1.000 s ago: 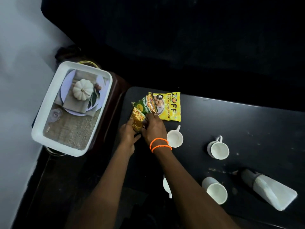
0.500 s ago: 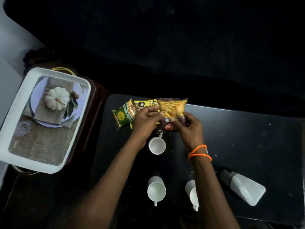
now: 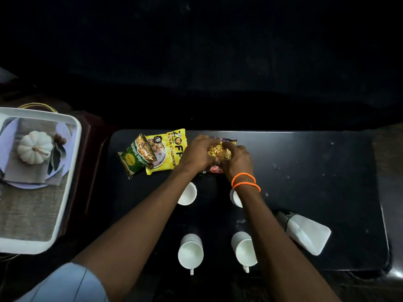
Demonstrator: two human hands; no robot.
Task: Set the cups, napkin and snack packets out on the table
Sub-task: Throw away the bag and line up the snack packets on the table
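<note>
Both hands press on a clear snack packet (image 3: 219, 150) of yellow pieces lying on the black table (image 3: 316, 171). My left hand (image 3: 197, 153) grips its left side, my right hand (image 3: 236, 162) its right side. A yellow soya-chunks packet (image 3: 168, 151) and a green packet (image 3: 134, 158) lie flat just left of it. Several white cups stand nearer me: one (image 3: 187, 194) under my left forearm, one (image 3: 236, 198) partly hidden by my right wrist, two in front (image 3: 190, 250) (image 3: 245, 249). A white folded napkin (image 3: 306, 233) lies at the right.
A white tray (image 3: 65, 186) with a printed pumpkin picture sits on a dark brown stand left of the table. Beyond the table's far edge everything is dark.
The clear packet has moved to the right and come down onto the table, with both hands following it. The view has shifted right, so the tray sits further left.
</note>
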